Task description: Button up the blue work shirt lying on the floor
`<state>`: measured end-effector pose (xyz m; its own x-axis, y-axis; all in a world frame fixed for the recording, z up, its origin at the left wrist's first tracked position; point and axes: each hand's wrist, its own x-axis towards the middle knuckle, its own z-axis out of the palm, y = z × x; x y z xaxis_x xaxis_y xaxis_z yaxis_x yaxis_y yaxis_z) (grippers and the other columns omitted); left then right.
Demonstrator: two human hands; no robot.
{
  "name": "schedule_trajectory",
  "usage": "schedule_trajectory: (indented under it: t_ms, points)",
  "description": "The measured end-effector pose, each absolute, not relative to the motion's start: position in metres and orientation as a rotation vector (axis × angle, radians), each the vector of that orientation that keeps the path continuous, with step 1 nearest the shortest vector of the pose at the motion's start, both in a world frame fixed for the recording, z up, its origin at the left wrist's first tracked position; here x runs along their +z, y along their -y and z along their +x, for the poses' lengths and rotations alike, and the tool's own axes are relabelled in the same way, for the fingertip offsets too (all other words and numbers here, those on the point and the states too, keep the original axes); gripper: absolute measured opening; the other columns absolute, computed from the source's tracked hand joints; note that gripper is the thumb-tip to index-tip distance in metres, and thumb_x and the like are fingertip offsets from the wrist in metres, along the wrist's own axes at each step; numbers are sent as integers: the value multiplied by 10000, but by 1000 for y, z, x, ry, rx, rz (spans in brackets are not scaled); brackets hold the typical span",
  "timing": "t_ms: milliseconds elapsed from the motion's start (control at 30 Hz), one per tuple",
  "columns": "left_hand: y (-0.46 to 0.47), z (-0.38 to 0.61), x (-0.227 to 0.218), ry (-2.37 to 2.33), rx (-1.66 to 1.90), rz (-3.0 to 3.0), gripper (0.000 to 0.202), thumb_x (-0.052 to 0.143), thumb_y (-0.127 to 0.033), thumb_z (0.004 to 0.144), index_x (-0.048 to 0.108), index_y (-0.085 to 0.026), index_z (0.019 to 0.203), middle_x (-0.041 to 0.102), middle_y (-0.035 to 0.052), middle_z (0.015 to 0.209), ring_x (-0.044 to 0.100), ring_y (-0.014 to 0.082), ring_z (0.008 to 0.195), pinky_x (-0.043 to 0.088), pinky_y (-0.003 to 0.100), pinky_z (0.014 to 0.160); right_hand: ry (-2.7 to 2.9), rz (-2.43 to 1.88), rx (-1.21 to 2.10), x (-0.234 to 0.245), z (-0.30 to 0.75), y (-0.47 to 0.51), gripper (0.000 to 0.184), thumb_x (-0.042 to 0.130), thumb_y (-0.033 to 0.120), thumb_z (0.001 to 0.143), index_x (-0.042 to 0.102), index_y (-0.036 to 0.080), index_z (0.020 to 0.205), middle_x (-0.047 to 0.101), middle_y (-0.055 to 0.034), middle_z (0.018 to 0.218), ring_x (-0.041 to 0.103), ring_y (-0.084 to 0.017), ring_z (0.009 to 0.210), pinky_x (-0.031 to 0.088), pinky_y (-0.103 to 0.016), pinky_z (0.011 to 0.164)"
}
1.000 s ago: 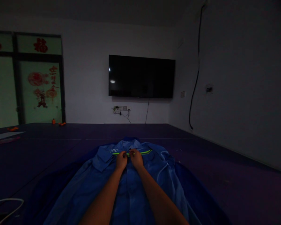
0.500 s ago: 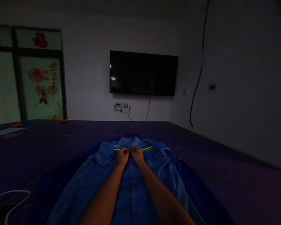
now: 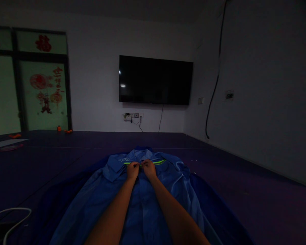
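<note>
A blue work shirt (image 3: 112, 197) with a collar, a neon yellow-green chest stripe (image 3: 160, 162) and pale lettering is spread out in front of me, collar away from me. Both hands meet at its front opening, level with the stripe. My left hand (image 3: 132, 170) is closed, pinching the shirt's front edge. Close beside it, my right hand (image 3: 149, 168) pinches the cloth on the other side of the opening. Whatever small part lies between the fingertips is too dark to make out. Darker blue cloth (image 3: 216, 204) shows beneath the shirt on both sides.
The shirt lies on a dark purple floor (image 3: 244, 170). A white cable (image 3: 15, 208) curls at lower left. Small orange objects (image 3: 68, 131) and a white sheet (image 3: 7, 143) lie farther left. A television (image 3: 155, 80) hangs on the far wall, and a black cable (image 3: 213, 92) hangs at right.
My hands stay at the same spot on the shirt front, with a slight shift of the fingers. The whole view has moved very slightly.
</note>
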<state>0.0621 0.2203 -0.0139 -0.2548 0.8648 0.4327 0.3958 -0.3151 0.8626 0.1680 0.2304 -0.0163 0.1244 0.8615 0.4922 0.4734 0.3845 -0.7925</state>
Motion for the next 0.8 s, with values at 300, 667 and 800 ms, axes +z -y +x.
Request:
schedule_trajectory:
  t_ms: [300,667,800]
  points:
    - [-221,62,-15,-1505,1600,1583,174,516,-192,727,684,-150,744,700,68,831,631,168,799,466,266,742,1445,-1228,474,-19,166,-234,186,433,128,654,606,154,716,623,-17,620,582,-140,567,446,-216,530]
    - [-219,63,-15,-1474,1637,1560,197,511,-218,724,687,-143,771,696,77,842,634,176,792,473,280,748,1434,-1168,532,-20,162,-232,176,439,227,718,586,151,778,597,-2,577,543,-126,465,429,-213,459]
    - [-218,64,-13,-1461,1644,1564,207,523,-234,717,682,-132,804,693,81,861,633,176,792,474,277,746,1455,-1165,520,-19,165,-232,190,476,252,713,588,154,832,590,6,567,539,-132,474,416,-217,462]
